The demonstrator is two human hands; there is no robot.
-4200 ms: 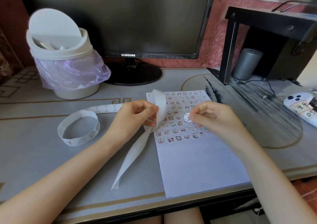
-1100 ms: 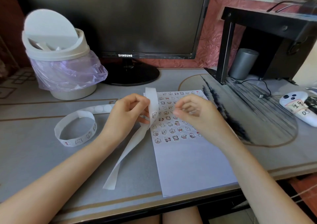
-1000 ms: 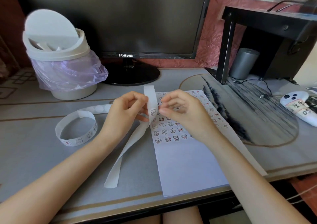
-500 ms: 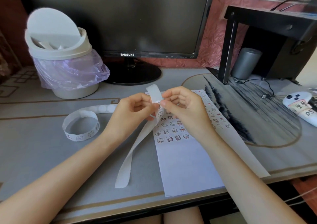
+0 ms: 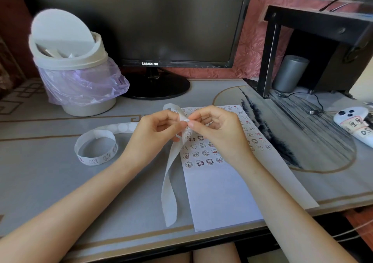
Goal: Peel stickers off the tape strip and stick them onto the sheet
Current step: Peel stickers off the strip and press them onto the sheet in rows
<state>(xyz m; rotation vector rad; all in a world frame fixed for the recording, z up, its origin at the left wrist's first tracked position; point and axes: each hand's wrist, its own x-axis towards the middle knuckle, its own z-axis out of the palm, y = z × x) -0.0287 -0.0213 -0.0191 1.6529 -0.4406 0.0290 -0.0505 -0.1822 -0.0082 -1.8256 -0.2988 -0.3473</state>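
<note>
Both hands meet above the top part of the sheet [image 5: 220, 192], and their fingers cover the exact place where they work, so it is hard to see if a sticker is already lifted or only touched. The left hand [image 5: 155, 133] has its thumb and fingers closed on the tape strip [image 5: 171, 174], which it holds raised and bent over at the top. From there one end of the strip hangs down to the desk [image 5: 50, 182] beside the left edge of the sheet, and the other end goes behind the hand to the loose coil [image 5: 95, 149] lying at the left. The right hand [image 5: 220, 131] has its thumb and forefinger pinched together at the strip's top, just against the left fingertips; what is between them is too small to make out. The right forearm hides a part of the sheet's right side, and the hands hide several rows of the small animal stickers [image 5: 201, 153] already on the sheet. Compared with about a second ago, the right hand has moved left from above the sticker rows to the strip, and the free end of the strip has shifted closer to the sheet.
</note>
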